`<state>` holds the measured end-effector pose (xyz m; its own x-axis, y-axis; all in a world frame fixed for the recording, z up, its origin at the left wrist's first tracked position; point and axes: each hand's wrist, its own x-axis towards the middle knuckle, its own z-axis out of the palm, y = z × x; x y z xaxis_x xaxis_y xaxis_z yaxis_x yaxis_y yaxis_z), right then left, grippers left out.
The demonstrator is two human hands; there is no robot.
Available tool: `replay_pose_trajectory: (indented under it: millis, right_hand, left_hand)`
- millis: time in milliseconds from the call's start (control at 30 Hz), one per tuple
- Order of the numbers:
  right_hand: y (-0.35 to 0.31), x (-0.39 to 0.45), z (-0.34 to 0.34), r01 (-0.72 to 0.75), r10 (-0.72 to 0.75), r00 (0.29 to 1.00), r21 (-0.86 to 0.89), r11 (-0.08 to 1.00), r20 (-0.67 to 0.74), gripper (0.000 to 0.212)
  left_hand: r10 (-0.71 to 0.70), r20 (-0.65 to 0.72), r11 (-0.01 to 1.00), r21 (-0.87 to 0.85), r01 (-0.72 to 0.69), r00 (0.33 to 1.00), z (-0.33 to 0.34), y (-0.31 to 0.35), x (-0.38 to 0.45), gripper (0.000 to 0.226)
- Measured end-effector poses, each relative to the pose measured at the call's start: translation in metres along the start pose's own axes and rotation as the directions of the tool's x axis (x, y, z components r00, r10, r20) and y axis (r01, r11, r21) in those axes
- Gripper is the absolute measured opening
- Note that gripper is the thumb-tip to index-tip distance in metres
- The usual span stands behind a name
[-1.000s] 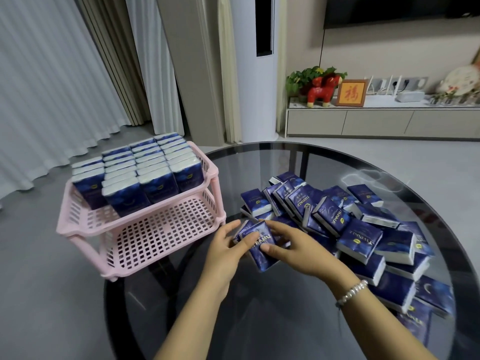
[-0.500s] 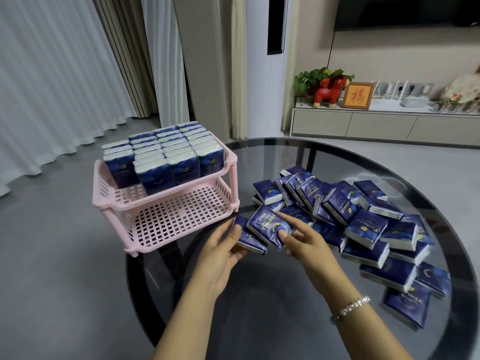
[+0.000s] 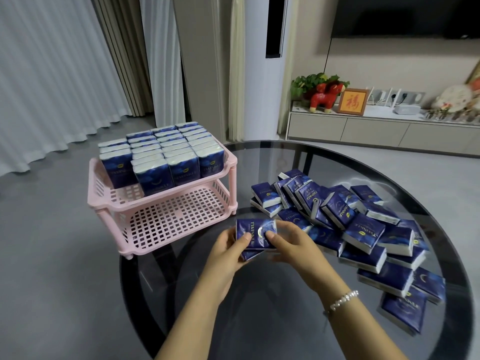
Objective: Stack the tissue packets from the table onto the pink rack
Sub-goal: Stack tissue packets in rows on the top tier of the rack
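Observation:
A small stack of dark blue tissue packets (image 3: 255,233) is lifted just above the glass, in front of the pink rack (image 3: 166,203). My left hand (image 3: 228,252) grips its left side and my right hand (image 3: 293,245) grips its right side, thumbs on the top packet. The rack is a two-tier pink plastic one at the table's left edge. Its top tier is packed with several upright packets (image 3: 161,154); its lower tier holds nothing. A loose pile of packets (image 3: 363,229) lies to the right of my hands.
The round dark glass table (image 3: 259,307) has its near-left rim below the rack's front foot. Beyond it are grey floor, curtains, a tall white air conditioner (image 3: 265,68) and a low TV cabinet (image 3: 376,128) with ornaments.
My hands have gathered the packets into one stack and lifted it off the glass, a little toward the rack. The camera has moved left and closer.

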<state>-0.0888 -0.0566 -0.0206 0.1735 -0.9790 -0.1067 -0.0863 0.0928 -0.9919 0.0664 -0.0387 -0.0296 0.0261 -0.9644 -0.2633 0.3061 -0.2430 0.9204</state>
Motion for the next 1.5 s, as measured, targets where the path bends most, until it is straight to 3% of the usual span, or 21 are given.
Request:
replay_pose_trajectory:
  millis: [100,167,233,333,400,500,633,700,800,900,1000,1134,1267,1500]
  right_hand:
    - [0.003,0.002,-0.005,0.110,-0.106,0.994,-0.129,0.986,0.035,0.031]
    - [0.007,0.001,-0.011,0.147,-0.116,0.986,-0.296,0.944,0.120,0.042]
    - [0.015,0.002,-0.016,0.171,-0.108,0.980,-0.431,0.886,0.167,0.047]
    - [0.025,0.002,-0.024,0.167,-0.080,0.980,-0.531,0.831,0.183,0.052]
    - [0.028,0.002,-0.026,0.161,-0.073,0.980,-0.528,0.834,0.183,0.057]
    - [0.032,0.003,-0.027,0.160,-0.074,0.981,-0.538,0.828,0.178,0.060]
    - [0.037,0.007,-0.026,0.181,-0.100,0.981,-0.616,0.767,0.163,0.052]
    - [0.033,0.008,-0.026,0.162,-0.092,0.985,-0.592,0.790,0.147,0.044]
    - [0.022,0.010,-0.025,0.162,-0.107,0.984,-0.460,0.873,0.143,0.034]
    - [0.015,0.013,-0.024,0.149,-0.136,0.989,-0.361,0.920,0.062,0.029]
    - [0.008,0.016,-0.024,0.115,-0.114,0.993,-0.289,0.950,0.019,0.030]
    - [-0.003,0.037,-0.027,0.119,-0.211,0.970,-0.528,0.841,-0.117,0.033]
    - [-0.014,0.080,-0.018,0.108,-0.281,0.952,-0.723,0.682,-0.123,0.039]
    - [-0.014,0.129,0.001,-0.024,-0.172,0.978,-0.891,0.454,-0.114,0.041]
  left_hand:
    - [0.047,0.066,0.976,0.208,-0.060,0.997,-0.007,-0.001,0.002,0.034]
    - [0.109,0.104,0.845,0.513,-0.147,0.989,-0.013,0.000,0.004,0.041]
    - [0.155,0.155,0.704,0.676,-0.219,0.976,-0.014,-0.003,0.004,0.047]
    - [0.187,0.273,0.555,0.764,-0.331,0.944,-0.005,-0.012,0.002,0.064]
    - [0.207,0.321,0.514,0.768,-0.382,0.924,-0.002,-0.017,0.003,0.058]
    - [0.185,0.332,0.466,0.799,-0.380,0.925,-0.004,-0.021,0.006,0.048]
    - [0.182,0.346,0.363,0.847,-0.390,0.921,-0.007,-0.022,0.008,0.058]
    - [0.194,0.308,0.402,0.841,-0.362,0.931,-0.006,-0.022,0.011,0.064]
    - [0.200,0.168,0.617,0.744,-0.257,0.965,-0.002,-0.022,0.014,0.056]
    - [0.107,0.100,0.838,0.527,-0.144,0.989,0.002,-0.019,0.014,0.028]
    - [0.040,-0.002,0.947,0.318,-0.037,0.999,0.001,-0.022,0.019,0.028]
    - [0.006,-0.106,0.992,0.122,0.007,0.994,-0.001,-0.023,0.025,0.031]
    - [0.034,-0.178,0.999,0.046,-0.026,0.983,-0.005,-0.023,0.031,0.016]
    - [0.042,-0.240,0.999,-0.010,-0.046,0.970,-0.009,-0.021,0.037,0.012]
